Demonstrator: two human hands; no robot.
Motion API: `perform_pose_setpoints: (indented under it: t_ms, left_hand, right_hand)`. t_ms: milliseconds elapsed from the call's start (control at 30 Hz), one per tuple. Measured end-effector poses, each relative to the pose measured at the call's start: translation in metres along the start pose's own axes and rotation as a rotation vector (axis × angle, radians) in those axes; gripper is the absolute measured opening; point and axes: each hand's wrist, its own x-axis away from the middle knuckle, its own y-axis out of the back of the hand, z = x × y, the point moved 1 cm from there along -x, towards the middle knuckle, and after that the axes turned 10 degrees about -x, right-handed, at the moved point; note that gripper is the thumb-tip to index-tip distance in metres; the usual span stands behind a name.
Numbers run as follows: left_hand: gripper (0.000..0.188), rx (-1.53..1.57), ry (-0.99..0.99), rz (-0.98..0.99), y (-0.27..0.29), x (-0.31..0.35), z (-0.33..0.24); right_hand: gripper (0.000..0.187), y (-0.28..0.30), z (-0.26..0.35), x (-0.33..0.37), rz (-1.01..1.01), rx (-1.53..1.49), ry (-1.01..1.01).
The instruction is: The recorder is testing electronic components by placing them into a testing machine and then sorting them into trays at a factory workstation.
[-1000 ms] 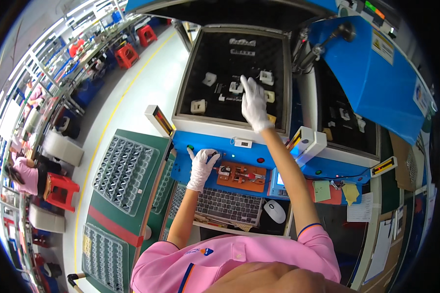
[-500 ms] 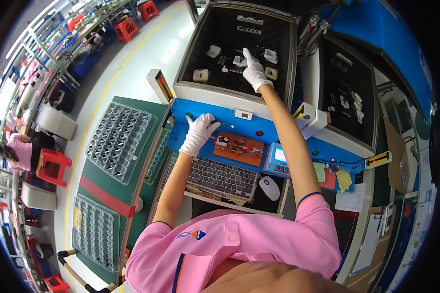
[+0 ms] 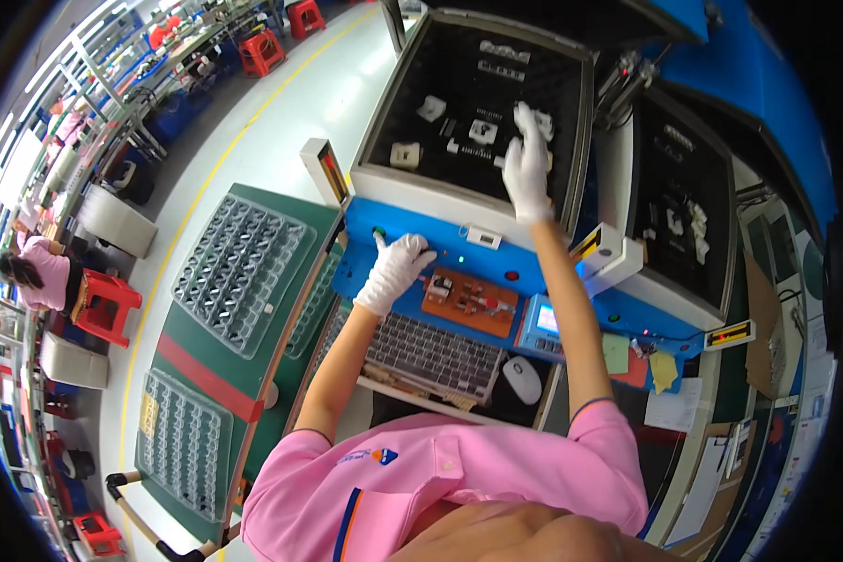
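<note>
My left hand (image 3: pixel 398 272), in a white glove, rests at the blue front panel (image 3: pixel 459 242) of a machine. Its thumb stands apart from the loosely bent fingers, close to a green button (image 3: pixel 378 231), and I see nothing held. My right hand (image 3: pixel 527 173), gloved too, reaches over the machine's black bed (image 3: pixel 440 84) with its fingers stretched out. They lie beside a white block-shaped fixture (image 3: pixel 544 124), partly covering it; whether they touch it I cannot tell. Left of that hand sits a small white fixture (image 3: pixel 482 131) with a dark part in it.
A second black bed (image 3: pixel 670 187) lies right. Clear plastic trays (image 3: pixel 239 272) of dark parts occupy the green table at left. Nearer are a keyboard (image 3: pixel 431 356), mouse (image 3: pixel 522 379), orange board (image 3: pixel 468 302) and blue display box (image 3: pixel 540 328). A sensor post (image 3: pixel 324 170) stands at the bed's corner.
My right hand has shifted right across the bed, from the small middle fixture toward the block at the right. My left hand stays at the panel, its fingers bent more. The view has turned slightly.
</note>
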Motion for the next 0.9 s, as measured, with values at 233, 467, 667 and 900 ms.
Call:
perform_pose_setpoints:
  t_ms: [233, 467, 667, 900]
  left_hand:
    - [0.018, -0.096, -0.117, 0.049, 0.009, -0.008, -0.017]
    - [0.016, 0.105, -0.070, 0.010, 0.015, -0.001, -0.003]
    - [0.020, 0.085, -0.065, 0.057, 0.032, 0.007, -0.008]
    - [0.020, 0.424, 0.296, -0.234, 0.180, 0.045, 0.007]
  right_hand:
    - [0.025, 0.100, 0.063, 0.141, 0.505, 0.535, -0.135]
    - [0.024, 0.104, 0.062, 0.157, 0.767, 0.411, -0.277]
    - [0.021, 0.097, 0.065, 0.154, 0.699, 0.494, -0.179]
    - [0.028, 0.115, 0.085, 0.165, 0.725, 0.254, -0.233]
